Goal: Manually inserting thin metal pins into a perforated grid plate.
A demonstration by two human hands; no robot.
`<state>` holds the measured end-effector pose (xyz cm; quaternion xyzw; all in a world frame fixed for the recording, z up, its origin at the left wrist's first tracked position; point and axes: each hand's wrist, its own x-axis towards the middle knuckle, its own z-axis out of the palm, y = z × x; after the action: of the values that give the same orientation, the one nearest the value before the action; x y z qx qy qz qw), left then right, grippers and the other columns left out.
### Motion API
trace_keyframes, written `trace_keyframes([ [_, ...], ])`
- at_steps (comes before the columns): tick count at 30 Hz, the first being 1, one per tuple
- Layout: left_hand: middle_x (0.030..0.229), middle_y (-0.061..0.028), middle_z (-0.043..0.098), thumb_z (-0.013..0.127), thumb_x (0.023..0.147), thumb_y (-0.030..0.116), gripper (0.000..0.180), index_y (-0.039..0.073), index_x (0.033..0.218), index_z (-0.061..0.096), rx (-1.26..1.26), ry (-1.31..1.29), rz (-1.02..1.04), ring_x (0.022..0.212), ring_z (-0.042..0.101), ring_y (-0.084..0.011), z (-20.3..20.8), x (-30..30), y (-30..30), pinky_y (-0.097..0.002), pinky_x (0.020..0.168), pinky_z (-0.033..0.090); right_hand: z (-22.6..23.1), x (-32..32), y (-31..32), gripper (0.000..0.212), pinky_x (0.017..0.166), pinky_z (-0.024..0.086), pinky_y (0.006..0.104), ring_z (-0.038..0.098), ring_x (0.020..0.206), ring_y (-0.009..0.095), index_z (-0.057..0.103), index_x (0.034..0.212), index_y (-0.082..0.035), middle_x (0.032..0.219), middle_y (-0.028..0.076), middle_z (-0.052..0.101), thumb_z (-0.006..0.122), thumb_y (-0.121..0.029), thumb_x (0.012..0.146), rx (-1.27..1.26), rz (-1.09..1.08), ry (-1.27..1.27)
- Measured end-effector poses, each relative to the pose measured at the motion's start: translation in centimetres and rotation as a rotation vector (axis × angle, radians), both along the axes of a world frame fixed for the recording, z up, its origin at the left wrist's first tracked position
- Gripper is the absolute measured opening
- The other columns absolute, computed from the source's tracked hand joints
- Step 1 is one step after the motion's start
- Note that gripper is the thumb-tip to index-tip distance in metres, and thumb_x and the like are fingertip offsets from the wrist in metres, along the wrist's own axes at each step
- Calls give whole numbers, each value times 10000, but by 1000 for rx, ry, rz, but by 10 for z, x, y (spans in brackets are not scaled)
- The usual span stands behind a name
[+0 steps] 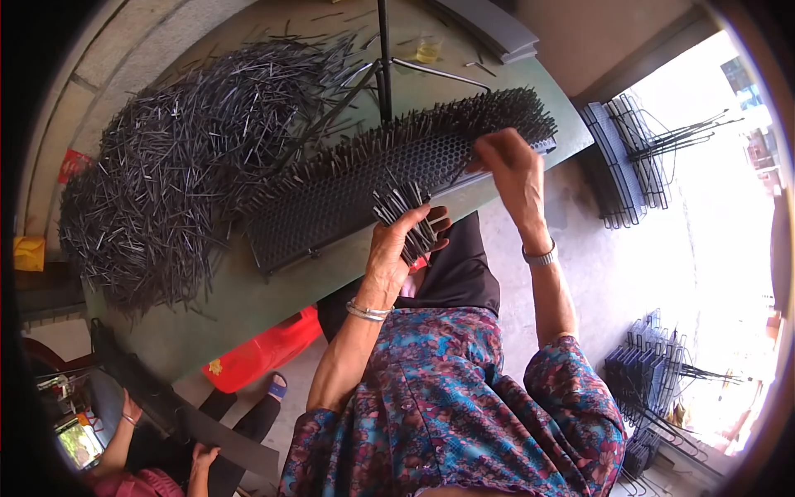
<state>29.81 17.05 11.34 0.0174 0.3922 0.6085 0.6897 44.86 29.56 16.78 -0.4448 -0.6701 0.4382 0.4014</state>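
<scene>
My left hand (pixel 396 240) is closed round a bundle of thin black strips (pixel 404 207), held just in front of a long black perforated panel (pixel 331 200). The panel lies slantwise on the table, its face covered in small round holes. Along its far side, many black strips (pixel 489 112) stand upright in the holes like bristles; the near rows are bare. My right hand (pixel 515 161) is at the panel's right part, thumb and fingers pinched together. A thin dark strip seems to show at its fingertips, partly hidden by them.
A large heap of loose black strips (pixel 182 166) covers the green table (pixel 323 286) on the left. A metal stand (pixel 384 66) and a small cup of yellow liquid (pixel 428 50) are behind the panel. Racks (pixel 617 166) stand right; a red stool (pixel 265 352) and another person's hand (pixel 204 455) are lower left.
</scene>
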Motion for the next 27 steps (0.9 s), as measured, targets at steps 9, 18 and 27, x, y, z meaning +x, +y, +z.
trace_keyframes([
  [9, 914, -137, 688, 698, 863, 170, 203, 41, 1006, 633, -4, -114, 3, 816, 698, -275, -14, 10, 0, -472, 735, 601, -24, -11, 48, 110, 594, 509, 293, 684, 654, 194, 610, 922, 9, 790, 118, 650, 641, -94, 896, 400, -180, -85],
  [18, 830, -100, 682, 715, 855, 172, 166, 45, 936, 646, -28, -14, -17, 718, 686, -205, -10, 10, -3, -376, 631, 603, -19, -18, 51, 108, 635, 524, 283, 718, 743, 197, 607, 930, 11, 833, 130, 671, 615, -95, 916, 421, -133, -253],
  [27, 822, -101, 680, 708, 860, 171, 161, 43, 935, 644, 11, -50, -3, 714, 682, -205, -10, 12, -3, -383, 651, 603, -38, -15, 63, 95, 648, 514, 319, 700, 764, 231, 650, 953, -21, 832, 127, 652, 623, -92, 895, 412, -16, -289],
])
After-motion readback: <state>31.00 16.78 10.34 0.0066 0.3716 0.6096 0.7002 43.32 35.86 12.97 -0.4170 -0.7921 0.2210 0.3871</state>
